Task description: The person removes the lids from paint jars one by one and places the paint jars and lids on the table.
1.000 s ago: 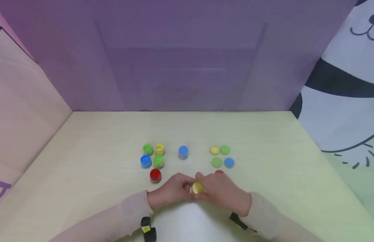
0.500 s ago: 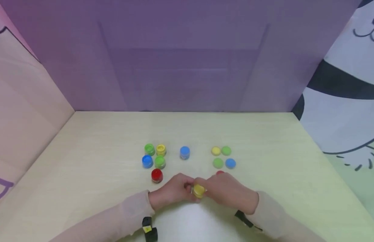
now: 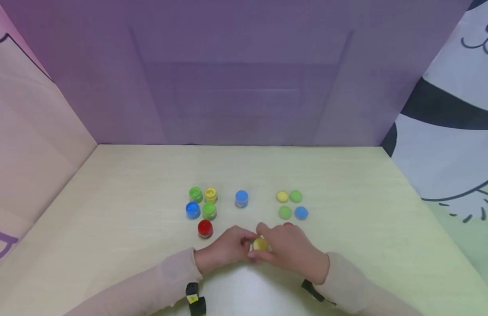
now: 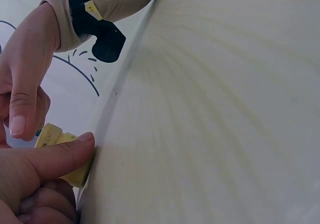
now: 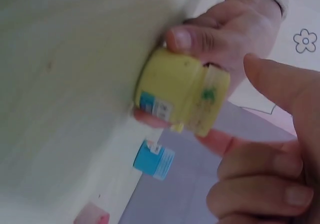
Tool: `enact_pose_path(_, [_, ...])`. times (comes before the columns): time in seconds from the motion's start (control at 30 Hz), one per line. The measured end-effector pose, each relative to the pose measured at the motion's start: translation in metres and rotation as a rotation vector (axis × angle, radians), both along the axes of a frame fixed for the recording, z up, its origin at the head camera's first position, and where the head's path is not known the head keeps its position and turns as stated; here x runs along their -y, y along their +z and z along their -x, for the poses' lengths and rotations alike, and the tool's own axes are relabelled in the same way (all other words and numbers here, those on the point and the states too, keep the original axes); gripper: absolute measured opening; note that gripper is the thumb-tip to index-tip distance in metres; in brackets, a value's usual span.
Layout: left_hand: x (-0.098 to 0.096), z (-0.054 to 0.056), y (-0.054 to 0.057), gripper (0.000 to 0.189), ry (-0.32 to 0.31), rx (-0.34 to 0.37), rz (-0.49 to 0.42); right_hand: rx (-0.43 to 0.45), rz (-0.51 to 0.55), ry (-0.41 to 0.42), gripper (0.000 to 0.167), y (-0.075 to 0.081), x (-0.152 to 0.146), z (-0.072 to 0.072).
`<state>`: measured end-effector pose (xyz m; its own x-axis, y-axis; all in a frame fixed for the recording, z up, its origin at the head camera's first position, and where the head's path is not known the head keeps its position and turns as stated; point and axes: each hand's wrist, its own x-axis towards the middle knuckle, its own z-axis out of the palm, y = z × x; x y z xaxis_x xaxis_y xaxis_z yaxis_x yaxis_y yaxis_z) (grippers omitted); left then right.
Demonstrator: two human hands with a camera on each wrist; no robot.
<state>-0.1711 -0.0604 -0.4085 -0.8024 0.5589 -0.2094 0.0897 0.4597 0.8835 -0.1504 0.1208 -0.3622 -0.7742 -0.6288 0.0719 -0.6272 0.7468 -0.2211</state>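
A small yellow paint jar stands near the front middle of the table in the head view. My left hand holds its body between thumb and fingers, seen closely in the right wrist view. Green smears mark the side of the jar's yellow lid. Around that lid my right hand spreads its thumb and index finger. In the right wrist view the right thumb is apart from the lid, and the other fingers are loosely bent; whether the index fingertip touches it is unclear.
Left of centre stand several small jars, among them a blue jar and a red jar. Another blue jar stands alone behind my hands. Several flat lids, including a blue lid, lie at right; a red lid is partly hidden.
My right hand turned over the yellow lid half a second ago, its wrist swinging right. Now it has swung back, with thumb and index spread. The left hand keeps its hold on the jar.
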Motion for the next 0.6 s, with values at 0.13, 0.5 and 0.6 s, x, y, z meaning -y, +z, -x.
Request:
enact_pose_path(0.13, [0.0005, 0.0004, -0.0005, 0.027, 0.003, 0.021, -0.011, 0.04, -0.051, -0.086, 0.041, -0.0006, 0.0048, -0.0019])
enact_pose_path(0.5, [-0.0013, 0.0003, 0.0008, 0.029, 0.029, 0.07, -0.016, 0.052, -0.092, -0.158, 0.041, 0.0018, 0.0078, -0.0054])
enact_pose_path(0.6, [-0.0014, -0.0001, 0.0007, 0.029, 0.034, 0.07, -0.004, 0.035, -0.09, -0.13, 0.041, 0.0013, 0.0083, -0.0055])
